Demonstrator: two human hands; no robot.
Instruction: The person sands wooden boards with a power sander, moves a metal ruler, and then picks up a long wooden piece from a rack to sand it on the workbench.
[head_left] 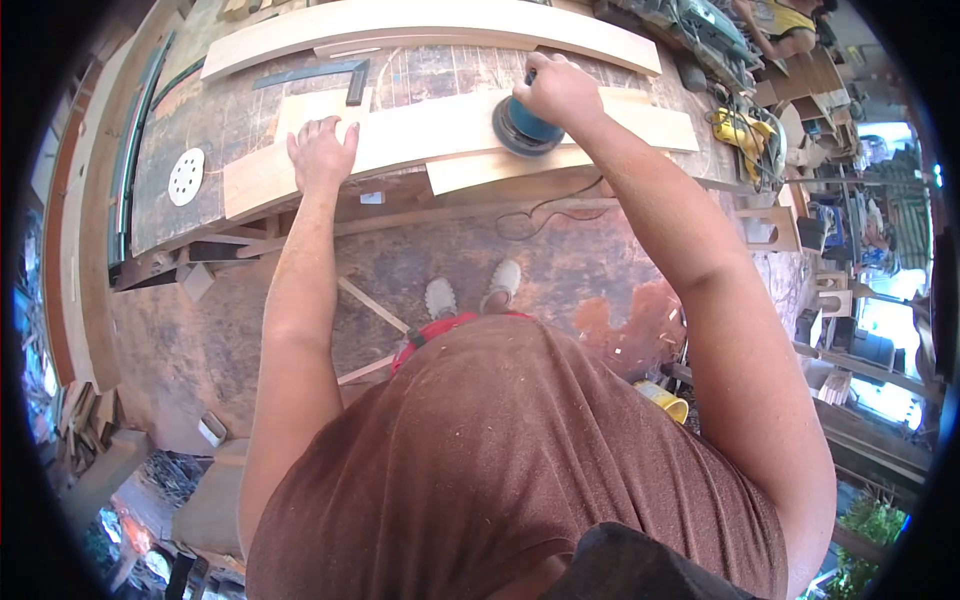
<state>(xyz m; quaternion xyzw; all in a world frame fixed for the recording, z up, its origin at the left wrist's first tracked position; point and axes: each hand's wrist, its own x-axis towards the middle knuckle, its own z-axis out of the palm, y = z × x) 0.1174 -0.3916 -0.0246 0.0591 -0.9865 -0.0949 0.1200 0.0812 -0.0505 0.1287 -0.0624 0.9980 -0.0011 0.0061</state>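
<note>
My right hand is wrapped round the top of a blue random orbital sander. The sander's round pad rests on a long pale wooden board lying across the workbench. Toward the board's left end, my left hand lies flat with its fingers stretched out over the far edge. Under the board, a second pale piece sticks out at the near side. A smaller pale piece shows beyond my left fingers, next to a dark try square.
A white sanding disc with holes lies on the left of the bench. More long boards lie along the back. Yellow and green power tools crowd the right end. A cord hangs below the bench. Another person is at the upper right.
</note>
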